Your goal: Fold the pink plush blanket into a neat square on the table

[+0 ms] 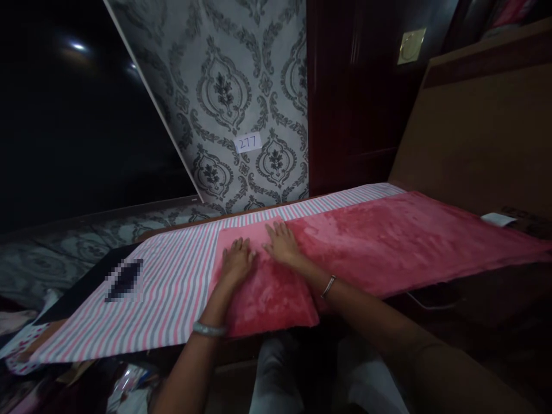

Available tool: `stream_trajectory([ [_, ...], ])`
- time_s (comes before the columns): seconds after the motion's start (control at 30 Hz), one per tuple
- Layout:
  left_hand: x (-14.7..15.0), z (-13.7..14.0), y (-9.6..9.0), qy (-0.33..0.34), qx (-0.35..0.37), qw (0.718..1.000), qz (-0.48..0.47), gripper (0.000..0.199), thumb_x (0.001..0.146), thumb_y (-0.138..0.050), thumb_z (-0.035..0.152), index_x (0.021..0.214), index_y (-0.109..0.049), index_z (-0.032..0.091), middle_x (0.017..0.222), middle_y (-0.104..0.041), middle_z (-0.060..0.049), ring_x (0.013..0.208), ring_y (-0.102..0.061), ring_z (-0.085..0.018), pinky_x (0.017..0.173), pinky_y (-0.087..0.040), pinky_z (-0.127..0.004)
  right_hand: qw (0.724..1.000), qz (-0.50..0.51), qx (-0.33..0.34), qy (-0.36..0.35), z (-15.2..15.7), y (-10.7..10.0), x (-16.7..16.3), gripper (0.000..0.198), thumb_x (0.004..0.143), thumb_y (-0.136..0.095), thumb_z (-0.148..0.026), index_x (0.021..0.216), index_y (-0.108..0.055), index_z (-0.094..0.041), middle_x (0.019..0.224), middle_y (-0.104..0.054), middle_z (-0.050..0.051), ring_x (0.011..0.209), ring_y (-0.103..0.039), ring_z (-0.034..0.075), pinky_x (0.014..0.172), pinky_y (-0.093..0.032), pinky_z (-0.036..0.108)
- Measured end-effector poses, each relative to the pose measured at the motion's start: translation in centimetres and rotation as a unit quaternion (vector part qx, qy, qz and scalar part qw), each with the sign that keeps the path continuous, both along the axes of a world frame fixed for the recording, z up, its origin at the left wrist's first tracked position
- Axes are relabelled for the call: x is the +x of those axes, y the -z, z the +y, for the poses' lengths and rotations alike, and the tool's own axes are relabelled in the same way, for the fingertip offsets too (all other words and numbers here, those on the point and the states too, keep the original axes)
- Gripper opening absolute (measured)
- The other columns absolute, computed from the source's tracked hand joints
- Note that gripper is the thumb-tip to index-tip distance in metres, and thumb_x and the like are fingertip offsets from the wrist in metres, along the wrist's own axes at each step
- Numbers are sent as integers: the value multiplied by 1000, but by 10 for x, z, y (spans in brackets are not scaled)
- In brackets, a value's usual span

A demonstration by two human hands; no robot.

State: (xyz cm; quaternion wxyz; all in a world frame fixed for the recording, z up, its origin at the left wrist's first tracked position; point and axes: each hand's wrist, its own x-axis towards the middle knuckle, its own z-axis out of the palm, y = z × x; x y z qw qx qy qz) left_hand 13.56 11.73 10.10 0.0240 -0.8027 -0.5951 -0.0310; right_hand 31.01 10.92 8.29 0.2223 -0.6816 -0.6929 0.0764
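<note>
A plush pink-red cloth [366, 241] lies across the surface in front of me, with its left part folded over on itself. My left hand [237, 261] rests flat on that folded part near its left edge, fingers apart. Beside it, my right hand [281, 242] presses on the same fold with spread fingers, close to where the fold ends. Under the pink-red cloth lies a striped cloth [172, 282] in white, pink and grey, showing at the left and along the back. Neither hand grips anything.
A large dark screen [86, 115] leans at the left. Patterned wallpaper [224, 86] bears a paper label [248, 142] reading 277. A big cardboard panel [483, 126] stands at the right. Several loose items, including a clear plastic bag [131, 379], lie low at the left.
</note>
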Motion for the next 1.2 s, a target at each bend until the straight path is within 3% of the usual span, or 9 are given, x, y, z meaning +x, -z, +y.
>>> stream_trajectory([
  [0.13, -6, 32, 23, -35, -15, 999, 31, 64, 98, -29, 51, 155, -30, 22, 165, -18, -12, 152, -16, -32, 116, -20, -66, 999, -29, -27, -13, -7, 32, -8, 75, 95, -43, -60, 156, -30, -18, 166, -15, 15, 153, -8, 32, 120, -9, 52],
  [0.27, -18, 37, 55, -30, 51, 998, 36, 61, 99, -26, 51, 155, -31, 25, 164, -23, -12, 151, -21, -32, 114, -25, -66, 999, -24, -29, -15, -10, 57, -1, 77, 95, -41, -63, 157, -27, -20, 166, -11, 14, 154, -5, 32, 120, -6, 54],
  [0.4, -20, 37, 64, -25, 74, 996, 39, 61, 99, -28, 50, 154, -33, 25, 163, -26, -12, 150, -24, -33, 112, -26, -66, 999, -33, -35, -21, 3, 45, -4, 74, 95, -42, -59, 155, -33, -18, 163, -22, 18, 152, -10, 35, 119, -2, 59],
  [0.6, -19, 41, 65, -28, 91, 994, 43, 61, 99, -29, 49, 154, -33, 25, 163, -27, -12, 149, -25, -33, 111, -28, -67, 997, -52, 24, -48, 62, 7, -12, 61, 100, -35, -51, 154, -35, -22, 163, -27, 13, 153, -12, 30, 120, -1, 58],
  [0.77, -19, 40, 67, -31, 66, 997, 36, 60, 98, -29, 52, 153, -35, 29, 163, -27, -11, 150, -25, -32, 112, -28, -66, 998, -34, -27, 34, 86, 31, 3, 65, 100, -31, -57, 148, -44, -14, 156, -39, 18, 149, -23, 31, 118, -13, 58],
  [0.87, -18, 37, 63, -44, 51, 997, 26, 61, 98, -29, 53, 154, -33, 29, 164, -24, -13, 151, -22, -31, 113, -25, -65, 998, -35, -12, 54, 89, 49, 8, 66, 100, -30, -57, 147, -44, -11, 155, -40, 20, 148, -26, 32, 117, -15, 57],
  [0.97, -16, 40, 45, -54, -27, 998, 22, 65, 96, -31, 57, 154, -31, 29, 164, -21, -14, 151, -20, -31, 113, -24, -65, 998, -39, -6, 51, 90, 55, 7, 66, 100, -31, -56, 146, -45, -11, 154, -41, 21, 148, -26, 32, 117, -15, 56],
  [1.07, -11, 56, 18, -51, -92, 994, 21, 61, 94, -34, 56, 147, -42, 27, 160, -34, -15, 146, -33, -31, 110, -33, -62, 998, -36, -11, 49, 90, 55, 6, 68, 100, -31, -56, 146, -44, -8, 155, -39, 21, 148, -24, 32, 117, -15, 56],
  [1.2, -5, 89, 4, -55, -52, 997, 21, 57, 97, -26, 48, 145, -44, 22, 161, -32, -13, 150, -23, -30, 117, -20, -63, 998, -39, -12, 46, 91, 57, 7, 70, 100, -28, -56, 148, -40, -7, 156, -37, 21, 149, -23, 32, 117, -13, 55],
])
